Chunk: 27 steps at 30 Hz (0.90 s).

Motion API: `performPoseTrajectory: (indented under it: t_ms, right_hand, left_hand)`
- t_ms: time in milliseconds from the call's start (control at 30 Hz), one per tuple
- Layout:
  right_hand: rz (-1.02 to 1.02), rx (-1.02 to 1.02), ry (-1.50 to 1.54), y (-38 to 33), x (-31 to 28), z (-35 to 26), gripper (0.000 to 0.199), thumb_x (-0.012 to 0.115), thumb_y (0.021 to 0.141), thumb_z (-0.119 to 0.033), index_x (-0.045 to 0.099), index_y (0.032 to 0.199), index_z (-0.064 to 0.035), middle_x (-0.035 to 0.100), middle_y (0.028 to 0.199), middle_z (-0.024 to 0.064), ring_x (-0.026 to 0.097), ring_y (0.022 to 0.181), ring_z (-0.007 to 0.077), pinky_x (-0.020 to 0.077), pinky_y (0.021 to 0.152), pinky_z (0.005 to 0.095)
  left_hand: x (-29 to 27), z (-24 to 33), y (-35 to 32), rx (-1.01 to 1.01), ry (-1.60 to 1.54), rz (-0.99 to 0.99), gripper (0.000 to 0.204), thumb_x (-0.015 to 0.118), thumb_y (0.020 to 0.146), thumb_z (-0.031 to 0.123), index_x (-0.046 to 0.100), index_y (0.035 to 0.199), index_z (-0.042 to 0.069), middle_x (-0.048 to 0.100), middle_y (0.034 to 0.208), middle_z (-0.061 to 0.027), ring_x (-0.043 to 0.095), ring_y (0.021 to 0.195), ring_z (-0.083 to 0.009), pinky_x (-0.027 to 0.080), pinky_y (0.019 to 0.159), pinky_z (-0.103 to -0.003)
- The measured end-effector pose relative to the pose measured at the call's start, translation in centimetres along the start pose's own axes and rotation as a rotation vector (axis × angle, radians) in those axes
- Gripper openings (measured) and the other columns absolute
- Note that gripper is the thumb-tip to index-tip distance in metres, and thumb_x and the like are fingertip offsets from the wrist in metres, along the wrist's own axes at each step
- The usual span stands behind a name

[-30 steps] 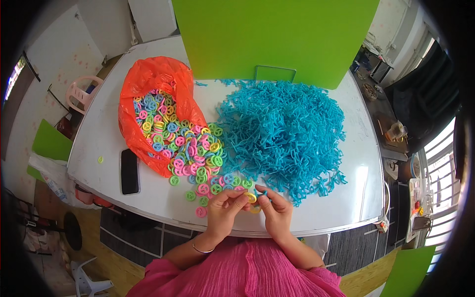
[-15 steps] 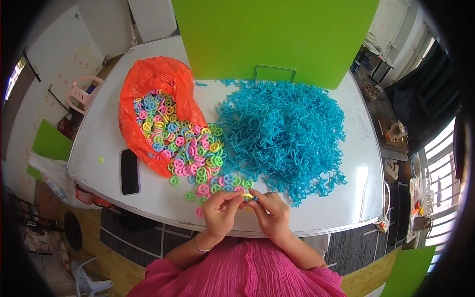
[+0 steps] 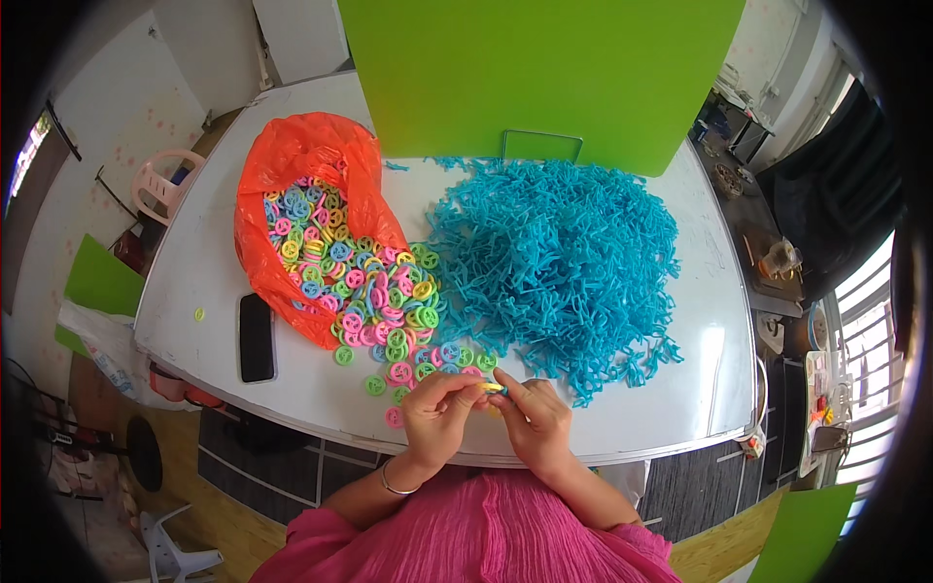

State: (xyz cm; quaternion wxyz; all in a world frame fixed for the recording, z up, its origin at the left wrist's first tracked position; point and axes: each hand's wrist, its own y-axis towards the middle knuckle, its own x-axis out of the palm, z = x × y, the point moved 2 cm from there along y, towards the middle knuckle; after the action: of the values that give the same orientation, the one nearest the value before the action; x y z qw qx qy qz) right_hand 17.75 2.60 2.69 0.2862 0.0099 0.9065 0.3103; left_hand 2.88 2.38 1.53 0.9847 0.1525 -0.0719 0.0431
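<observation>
Yellow ring (image 3: 492, 389) pinched between your left hand (image 3: 439, 413) and right hand (image 3: 533, 420), fingertips closed on it, at table (image 3: 194, 282) near edge. Blue piece possibly joined; cannot tell. Orange bag (image 3: 301, 160) of coloured rings (image 3: 364, 282) and blue clip pile (image 3: 559, 257) both large: judge most work left. Black phone (image 3: 257, 336) near left edge.

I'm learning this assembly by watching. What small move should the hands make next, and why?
Probably press the two pieces fully together. Both the left hand and the right hand pinch a small yellow ring at the table edge, with what looks like a blue piece on it; whether it is seated cannot be seen.
</observation>
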Motion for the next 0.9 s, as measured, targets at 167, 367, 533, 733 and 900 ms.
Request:
performPoseTrajectory:
  t_ms: [167, 367, 533, 733, 900]
  right_hand:
    - [0.132, -0.059, 0.079, -0.2, 0.1, 0.1, 0.04, 0.076, 0.073, -0.003, 0.067, 0.112, -0.0029, 0.062, 0.071, 0.0074, 0.059, 0.065, 0.0207, 0.0463, 0.063, 0.0304]
    - [-0.008, 0.463, 0.546, -1.4, 0.5, 1.1, 0.037, 0.074, 0.077, -0.005, 0.066, 0.113, -0.0022, 0.065, 0.076, 0.0096, 0.062, 0.069, 0.0208, 0.0483, 0.064, 0.0311]
    - [-0.049, 0.027, -0.047, -0.6, -0.4, 0.1, 0.027, 0.063, 0.092, -0.011, 0.065, 0.115, 0.0014, 0.07, 0.087, 0.0061, 0.063, 0.082, 0.0106, 0.0492, 0.072, 0.0238]
    - [-0.027, 0.444, 0.511, -0.9, 0.6, 0.9, 0.035, 0.073, 0.08, -0.01, 0.066, 0.114, -0.0042, 0.063, 0.072, 0.0082, 0.058, 0.064, 0.0211, 0.045, 0.061, 0.0303]
    - [-0.042, 0.031, 0.046, 0.0, -0.3, 0.8, 0.039, 0.075, 0.076, -0.008, 0.067, 0.114, -0.0059, 0.058, 0.068, 0.0058, 0.054, 0.059, 0.0208, 0.042, 0.058, 0.0319]
  left_hand:
    - [0.4, -0.7, 0.3, -0.327, -0.268, 0.025, 0.013, 0.058, 0.094, 0.008, 0.063, 0.101, -0.002, 0.066, 0.089, -0.0073, 0.063, 0.07, -0.0117, 0.056, 0.064, -0.025]
    - [0.9, -0.3, 0.0, -0.257, -0.124, 0.02, 0.015, 0.056, 0.096, 0.01, 0.062, 0.102, -0.003, 0.067, 0.089, -0.0078, 0.064, 0.07, -0.0118, 0.055, 0.064, -0.024]
    - [0.6, -0.9, -0.7, -0.095, -0.1, 0.059, 0.012, 0.06, 0.093, 0.005, 0.058, 0.101, -0.003, 0.066, 0.088, -0.0083, 0.066, 0.072, -0.0129, 0.055, 0.065, -0.025]
    - [0.7, -1.7, -1.0, -0.189, -0.275, 0.047, 0.011, 0.058, 0.094, 0.004, 0.056, 0.102, -0.003, 0.067, 0.089, -0.0101, 0.065, 0.071, -0.0131, 0.055, 0.066, -0.026]
    - [0.4, -1.6, -1.1, -0.129, -0.193, 0.04, 0.012, 0.058, 0.094, 0.004, 0.056, 0.102, -0.003, 0.067, 0.089, -0.0105, 0.065, 0.071, -0.0138, 0.055, 0.065, -0.025]
